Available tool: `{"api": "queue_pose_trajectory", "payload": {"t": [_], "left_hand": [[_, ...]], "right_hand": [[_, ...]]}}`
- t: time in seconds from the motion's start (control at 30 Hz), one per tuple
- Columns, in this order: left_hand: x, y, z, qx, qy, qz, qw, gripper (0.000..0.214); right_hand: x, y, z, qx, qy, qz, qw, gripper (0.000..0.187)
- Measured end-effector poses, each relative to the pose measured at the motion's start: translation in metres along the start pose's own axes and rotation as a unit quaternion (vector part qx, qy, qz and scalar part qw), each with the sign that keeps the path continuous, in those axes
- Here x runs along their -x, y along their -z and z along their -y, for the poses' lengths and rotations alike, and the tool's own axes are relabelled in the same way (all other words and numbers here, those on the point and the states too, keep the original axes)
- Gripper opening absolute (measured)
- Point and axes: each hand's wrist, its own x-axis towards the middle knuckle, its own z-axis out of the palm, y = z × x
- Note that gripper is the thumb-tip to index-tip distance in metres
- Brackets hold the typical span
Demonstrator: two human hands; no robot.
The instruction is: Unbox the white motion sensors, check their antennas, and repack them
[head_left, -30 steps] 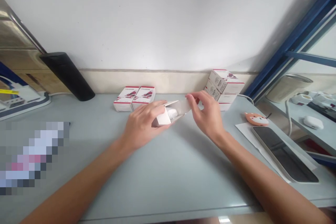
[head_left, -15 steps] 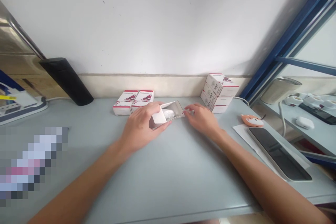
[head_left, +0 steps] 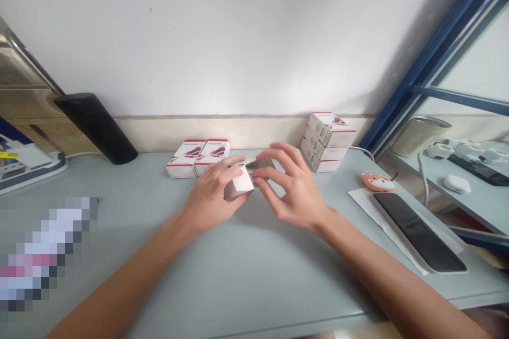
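The left hand (head_left: 210,198) clenches a small white carton (head_left: 239,185), steadying it just above the bench (head_left: 254,275) at centre frame. The right hand (head_left: 294,185) brings its fingers to the open end; whether they pinch, I can't tell.

Bright, even indoor light across the matt white painted wall (head_left: 222,37). Soft grey shadow on the pale blue-grey worktop (head_left: 278,286); darker shadow band on the wall beside the blue metal window frame (head_left: 433,69), its straight bars bowed by wide-angle distortion near the edge. Slight softness on the white card box (head_left: 239,183) and right-hand fingers (head_left: 280,151); coarse pixelated patch (head_left: 43,254) at lower left
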Motion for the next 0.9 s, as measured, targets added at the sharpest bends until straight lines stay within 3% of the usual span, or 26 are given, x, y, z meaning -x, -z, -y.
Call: {"api": "queue_pose_trajectory", "payload": {"t": [0.23, 0.37, 0.5, 0.63, 0.77, 0.9], "left_hand": [[0.001, -0.010, -0.007, -0.021, 0.015, -0.027, 0.999, 0.068], [0.001, -0.008, -0.004, -0.065, -0.026, -0.034, 0.997, 0.065], [-0.014, 0.014, -0.003, -0.104, -0.087, 0.032, 0.990, 0.054], [-0.040, 0.040, -0.004, -0.127, -0.090, 0.103, 0.983, 0.049], [-0.061, 0.051, 0.007, -0.133, -0.109, 0.152, 0.973, 0.039], [-0.077, 0.050, 0.025, -0.156, -0.169, 0.192, 0.954, 0.026]], "right_hand": [[-0.005, 0.009, -0.025, 0.054, 0.005, 0.057, 0.997, 0.017], [-0.003, 0.001, -0.028, 0.133, -0.008, 0.103, 0.986, 0.018], [-0.001, -0.008, -0.030, 0.152, -0.014, 0.166, 0.974, 0.017], [-0.003, -0.009, -0.026, 0.112, -0.057, 0.182, 0.975, 0.021], [-0.005, -0.004, -0.023, 0.048, -0.101, 0.164, 0.980, 0.023], [-0.008, 0.007, -0.029, -0.024, -0.152, 0.112, 0.982, 0.023]]}}
